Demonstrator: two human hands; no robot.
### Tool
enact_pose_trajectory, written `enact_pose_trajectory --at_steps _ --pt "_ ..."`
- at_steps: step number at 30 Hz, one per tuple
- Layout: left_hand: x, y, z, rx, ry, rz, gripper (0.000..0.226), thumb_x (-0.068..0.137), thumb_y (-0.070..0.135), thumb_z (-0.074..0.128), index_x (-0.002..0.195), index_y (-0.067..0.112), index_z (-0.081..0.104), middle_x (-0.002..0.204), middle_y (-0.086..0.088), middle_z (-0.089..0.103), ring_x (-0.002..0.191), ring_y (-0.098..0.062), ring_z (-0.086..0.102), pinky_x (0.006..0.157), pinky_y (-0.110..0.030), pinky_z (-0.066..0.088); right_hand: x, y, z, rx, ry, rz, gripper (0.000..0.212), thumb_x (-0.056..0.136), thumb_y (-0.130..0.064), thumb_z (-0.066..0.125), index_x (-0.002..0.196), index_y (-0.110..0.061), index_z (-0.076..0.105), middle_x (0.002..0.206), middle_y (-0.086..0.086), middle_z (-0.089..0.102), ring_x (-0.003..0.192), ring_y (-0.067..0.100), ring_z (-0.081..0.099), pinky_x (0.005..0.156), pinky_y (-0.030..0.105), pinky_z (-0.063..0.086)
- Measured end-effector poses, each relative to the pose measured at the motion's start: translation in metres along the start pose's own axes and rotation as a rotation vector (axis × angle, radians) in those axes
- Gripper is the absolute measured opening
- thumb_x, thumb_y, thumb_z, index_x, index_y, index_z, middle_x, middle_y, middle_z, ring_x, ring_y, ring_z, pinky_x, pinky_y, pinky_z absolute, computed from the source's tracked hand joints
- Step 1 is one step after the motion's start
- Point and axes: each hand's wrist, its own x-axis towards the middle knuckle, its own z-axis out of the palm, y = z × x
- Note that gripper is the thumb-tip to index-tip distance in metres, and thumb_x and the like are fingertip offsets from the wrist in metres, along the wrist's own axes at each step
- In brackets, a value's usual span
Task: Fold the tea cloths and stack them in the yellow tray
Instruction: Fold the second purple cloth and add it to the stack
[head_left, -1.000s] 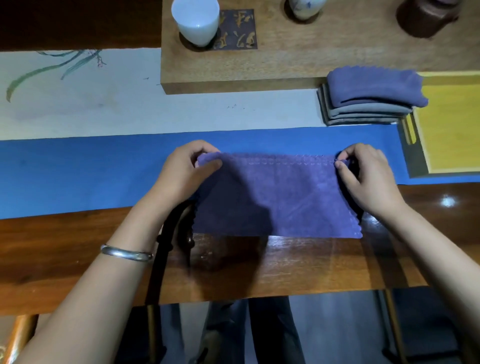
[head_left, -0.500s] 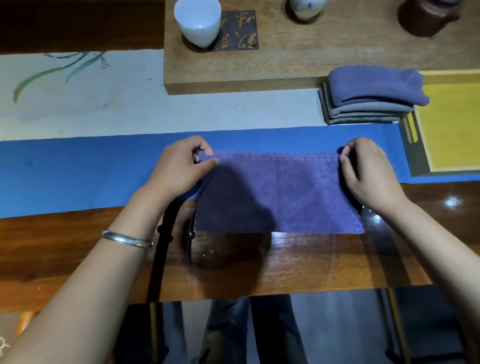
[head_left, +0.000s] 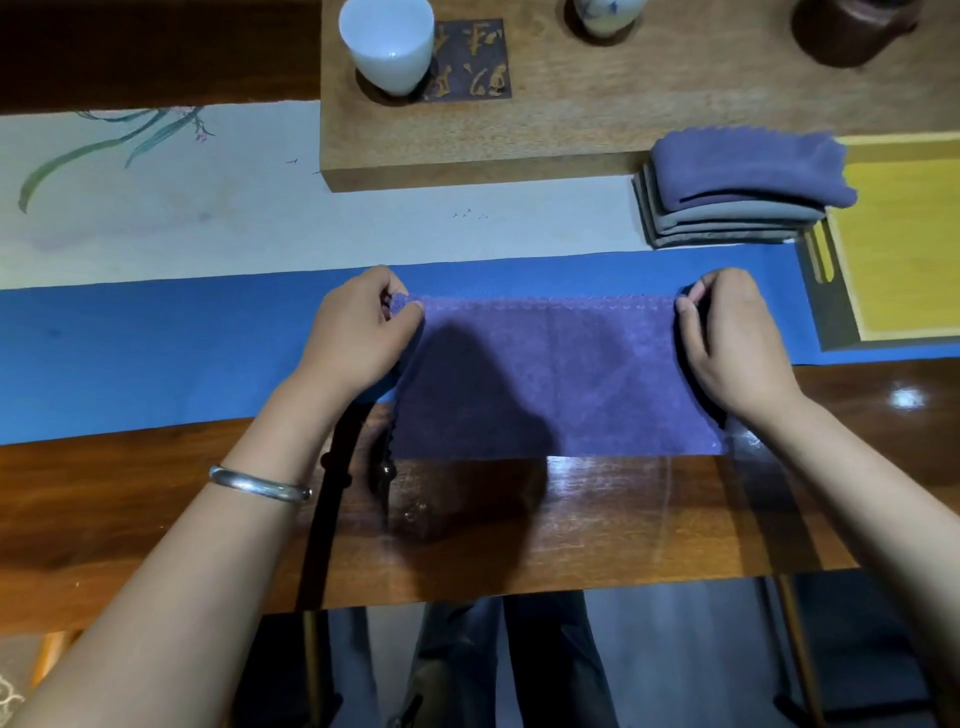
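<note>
Between both hands, purple tea cloth (head_left: 561, 374), far corners in left grip (head_left: 358, 332) and right grip (head_left: 727, 338).

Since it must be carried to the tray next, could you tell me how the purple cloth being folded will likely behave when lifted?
The purple cloth is probably floppy: it lies flat, pinched at two corners. Likely light, and its fuzzy weave suggests it won't slip.

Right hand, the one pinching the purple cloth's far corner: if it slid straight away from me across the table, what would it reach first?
Probably the stack of folded cloths beside the yellow tray. The right hand first crosses bare blue runner; height is unclear.
</note>
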Motion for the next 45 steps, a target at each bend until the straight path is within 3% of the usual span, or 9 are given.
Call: enact_pose_trajectory --at_steps 5,10,17,22,25,28,32,37,45 --pt "-0.003 0.004 0.005 0.064 0.055 -0.007 0.014 0.085 0.026 0.048 0.079 0.013 0.050 0.069 0.003 0.054 0.071 -0.024 0.050 0.059 -0.039 0.041 0.005 -0.001 0.003 -0.050 -0.005 0.038 0.020 0.100 -0.021 0.040 0.098 -0.002 0.045 0.097 0.020 0.047 0.081 0.035 0.047 0.064 0.038 0.034" --pt "-0.007 0.007 0.011 0.079 0.114 -0.013 0.009 0.082 0.025 0.045 0.080 0.017 0.045 0.076 0.003 0.051 0.068 -0.020 0.047 0.051 -0.033 0.031 0.007 -0.002 0.006 -0.076 0.022 0.084 0.023 0.099 -0.027 0.042 0.097 -0.004 0.044 0.097 0.018 0.046 0.074 0.034 0.046 0.060 0.036 0.032" --pt "-0.039 -0.009 0.002 0.001 0.165 -0.003 0.031 0.084 0.013 0.054 0.114 0.019 0.053 0.108 0.003 0.047 0.078 -0.009 0.047 0.075 -0.026 0.036 -0.018 0.006 -0.005 0.054 0.089 0.144 0.032 0.097 -0.028 0.048 0.111 0.001 0.046 0.108 0.023 0.050 0.100 0.036 0.047 0.080 0.037 0.036" --pt "-0.104 -0.025 -0.007 0.034 0.185 -0.076 0.009 0.089 0.034 0.058 0.092 0.027 0.053 0.087 0.011 0.062 0.079 -0.014 0.058 0.066 -0.027 0.039 -0.076 0.016 -0.021 0.148 0.051 0.227 0.031 0.092 -0.034 0.043 0.104 -0.007 0.051 0.102 0.010 0.054 0.096 0.033 0.054 0.078 0.037 0.040" --pt "-0.128 -0.020 -0.001 0.062 0.089 -0.226 0.035 0.085 0.058 0.052 0.072 0.025 0.054 0.065 0.007 0.066 0.066 -0.021 0.066 0.063 -0.037 0.053 -0.099 0.011 -0.022 0.136 0.025 0.244 0.029 0.092 -0.037 0.041 0.095 -0.011 0.054 0.091 0.000 0.054 0.085 0.027 0.055 0.072 0.033 0.036" --pt "-0.132 -0.009 0.011 -0.014 0.085 -0.305 0.033 0.080 0.059 0.058 0.076 0.026 0.054 0.062 0.007 0.066 0.061 -0.016 0.066 0.062 -0.036 0.052 -0.107 0.000 -0.019 0.145 0.018 0.247 0.022 0.093 -0.034 0.051 0.100 -0.012 0.054 0.096 0.002 0.056 0.088 0.020 0.051 0.071 0.030 0.034" --pt "-0.127 0.001 0.013 -0.120 0.120 -0.101 0.032 0.079 0.031 0.068 0.102 0.034 0.046 0.072 0.015 0.059 0.061 -0.001 0.056 0.056 -0.012 0.041 -0.110 -0.005 -0.017 0.069 -0.081 0.101 0.041 0.078 -0.005 0.062 0.117 -0.011 0.051 0.111 0.005 0.047 0.095 0.017 0.049 0.070 0.032 0.042" --pt "-0.125 -0.016 0.000 -0.084 -0.149 0.282 0.047 0.073 0.006 0.071 0.117 0.021 0.061 0.104 0.006 0.057 0.092 -0.004 0.056 0.079 -0.012 0.047 -0.109 0.005 -0.020 0.031 -0.142 -0.023 0.031 0.076 -0.004 0.067 0.105 -0.011 0.061 0.110 0.005 0.048 0.104 0.026 0.054 0.080 0.037 0.049" --pt "-0.130 -0.028 -0.001 -0.138 -0.012 0.186 0.026 0.082 0.013 0.074 0.094 0.035 0.067 0.089 0.011 0.066 0.079 -0.006 0.064 0.072 -0.020 0.052 -0.109 0.010 -0.027 0.086 -0.096 -0.063 0.013 0.084 -0.007 0.066 0.097 -0.008 0.062 0.097 0.004 0.058 0.092 0.025 0.057 0.081 0.029 0.041"
